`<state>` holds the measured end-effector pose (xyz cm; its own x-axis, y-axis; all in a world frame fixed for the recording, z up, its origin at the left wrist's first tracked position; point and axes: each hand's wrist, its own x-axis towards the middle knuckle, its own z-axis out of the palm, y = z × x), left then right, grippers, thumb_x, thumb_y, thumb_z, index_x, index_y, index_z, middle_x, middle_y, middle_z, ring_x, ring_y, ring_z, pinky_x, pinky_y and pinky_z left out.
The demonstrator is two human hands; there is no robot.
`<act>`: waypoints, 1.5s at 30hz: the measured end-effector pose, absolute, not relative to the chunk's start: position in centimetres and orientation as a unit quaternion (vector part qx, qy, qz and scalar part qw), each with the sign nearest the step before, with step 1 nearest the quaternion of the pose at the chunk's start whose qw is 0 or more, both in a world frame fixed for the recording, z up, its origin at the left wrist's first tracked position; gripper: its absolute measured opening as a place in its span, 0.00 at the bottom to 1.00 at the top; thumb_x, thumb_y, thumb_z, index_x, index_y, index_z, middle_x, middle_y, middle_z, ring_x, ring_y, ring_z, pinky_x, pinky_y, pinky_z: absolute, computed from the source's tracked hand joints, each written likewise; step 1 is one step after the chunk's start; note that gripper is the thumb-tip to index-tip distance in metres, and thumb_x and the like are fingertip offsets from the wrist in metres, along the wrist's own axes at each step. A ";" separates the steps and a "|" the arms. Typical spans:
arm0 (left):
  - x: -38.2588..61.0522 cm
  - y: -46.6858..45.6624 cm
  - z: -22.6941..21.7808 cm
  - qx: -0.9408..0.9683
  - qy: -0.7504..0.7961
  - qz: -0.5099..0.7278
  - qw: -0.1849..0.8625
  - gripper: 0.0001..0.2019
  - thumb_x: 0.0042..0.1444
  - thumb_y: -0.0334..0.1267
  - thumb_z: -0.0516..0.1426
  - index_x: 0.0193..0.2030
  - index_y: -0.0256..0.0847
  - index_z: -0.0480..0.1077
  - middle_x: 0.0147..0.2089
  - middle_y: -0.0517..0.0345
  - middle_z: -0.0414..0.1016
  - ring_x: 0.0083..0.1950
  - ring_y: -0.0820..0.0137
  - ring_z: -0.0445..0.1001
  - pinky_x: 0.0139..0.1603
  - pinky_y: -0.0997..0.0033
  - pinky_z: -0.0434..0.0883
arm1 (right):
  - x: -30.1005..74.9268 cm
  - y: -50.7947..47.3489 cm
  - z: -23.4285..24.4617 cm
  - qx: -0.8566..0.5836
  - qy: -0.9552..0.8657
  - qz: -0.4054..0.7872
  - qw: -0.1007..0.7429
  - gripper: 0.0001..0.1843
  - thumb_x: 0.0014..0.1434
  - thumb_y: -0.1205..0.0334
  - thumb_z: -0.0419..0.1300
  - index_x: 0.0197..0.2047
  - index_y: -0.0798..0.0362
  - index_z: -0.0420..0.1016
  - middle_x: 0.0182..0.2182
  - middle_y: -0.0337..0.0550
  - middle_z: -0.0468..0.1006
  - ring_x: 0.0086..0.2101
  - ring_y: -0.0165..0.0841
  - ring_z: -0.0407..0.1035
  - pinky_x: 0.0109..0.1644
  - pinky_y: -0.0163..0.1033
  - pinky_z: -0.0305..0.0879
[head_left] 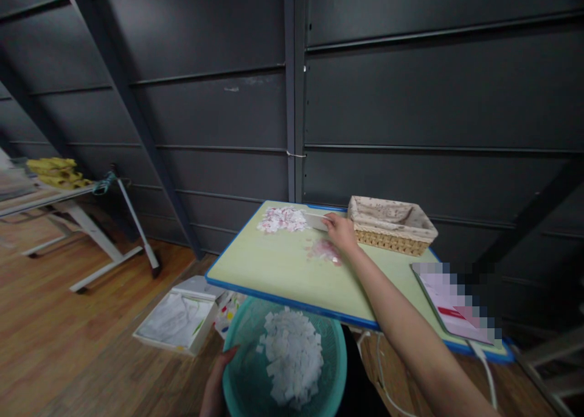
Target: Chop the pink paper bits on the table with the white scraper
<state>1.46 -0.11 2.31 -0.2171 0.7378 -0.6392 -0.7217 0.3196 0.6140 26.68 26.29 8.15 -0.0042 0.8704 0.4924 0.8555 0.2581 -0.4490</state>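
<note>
My left hand (221, 368) is closed on the rim of a round teal plastic basket (337, 350), held below the table's front edge. Inside the basket lies a heap of small white flat pieces (294, 353). Over the table, my right hand (340, 230) pinches a flat white card-like plate (317, 221), its far end beside a pile of small white and pinkish pieces (283, 219). Nearer to me, under the right wrist, a thin scatter of pink pieces (325, 251) lies on the pale yellow tabletop (269, 268).
A cloth-lined wicker basket (392, 241) stands at the table's back right. A partly pixelated flat device (451, 307) with a white cable lies at the right edge. An open white box (176, 320) sits on the floor at left. Another table (82, 192) bears yellow items.
</note>
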 end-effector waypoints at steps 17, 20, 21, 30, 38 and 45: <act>1.5 -0.2 2.1 0.032 0.545 0.563 0.621 0.02 0.45 0.34 0.61 0.28 0.39 0.73 0.23 0.54 0.82 0.40 0.52 0.81 0.46 0.53 0.74 | 26.7 25.3 9.6 -0.664 -0.672 -0.041 0.325 0.19 0.63 0.59 0.49 0.50 0.54 0.76 0.39 0.53 0.81 0.39 0.43 0.74 0.43 0.40 0.62; 1.5 -0.2 2.1 0.020 0.545 0.565 0.619 0.09 0.45 0.33 0.61 0.36 0.37 0.74 0.25 0.52 0.82 0.41 0.52 0.81 0.47 0.53 0.74 | 26.5 25.4 9.5 -0.655 -0.687 -0.028 0.315 0.18 0.63 0.58 0.50 0.49 0.53 0.76 0.39 0.52 0.81 0.39 0.42 0.74 0.43 0.40 0.62; 1.5 -0.2 2.0 0.014 0.543 0.567 0.619 0.11 0.45 0.33 0.61 0.38 0.36 0.74 0.25 0.52 0.83 0.41 0.51 0.81 0.46 0.52 0.74 | 26.5 25.4 9.4 -0.652 -0.690 -0.025 0.313 0.18 0.63 0.58 0.50 0.49 0.52 0.77 0.39 0.52 0.81 0.40 0.42 0.74 0.43 0.40 0.62; 1.2 -0.1 1.4 0.020 0.526 0.567 0.634 0.04 0.43 0.35 0.62 0.27 0.38 0.73 0.24 0.53 0.82 0.38 0.52 0.81 0.44 0.54 0.76 | 26.9 25.8 9.0 -0.646 -0.688 -0.028 0.328 0.18 0.62 0.57 0.51 0.48 0.53 0.77 0.40 0.52 0.81 0.40 0.42 0.74 0.43 0.40 0.63; 1.1 -0.2 1.7 0.030 0.544 0.561 0.624 0.04 0.42 0.35 0.63 0.23 0.41 0.72 0.20 0.57 0.80 0.31 0.56 0.81 0.42 0.56 0.76 | 26.7 25.6 9.6 -0.632 -0.698 -0.015 0.336 0.17 0.61 0.58 0.52 0.46 0.53 0.78 0.41 0.51 0.81 0.42 0.42 0.73 0.44 0.40 0.63; 1.3 -0.3 2.0 0.018 0.525 0.568 0.634 0.04 0.44 0.35 0.62 0.24 0.39 0.73 0.22 0.53 0.81 0.39 0.52 0.81 0.46 0.54 0.74 | 26.6 25.2 10.0 -0.641 -0.702 -0.025 0.311 0.17 0.61 0.58 0.52 0.47 0.53 0.78 0.41 0.51 0.81 0.41 0.42 0.74 0.44 0.39 0.63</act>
<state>1.27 -0.27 1.96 -0.1958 0.7387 -0.6450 -0.7008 0.3547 0.6189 26.59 25.21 9.95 0.0141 0.8837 0.4679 0.9148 0.1775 -0.3629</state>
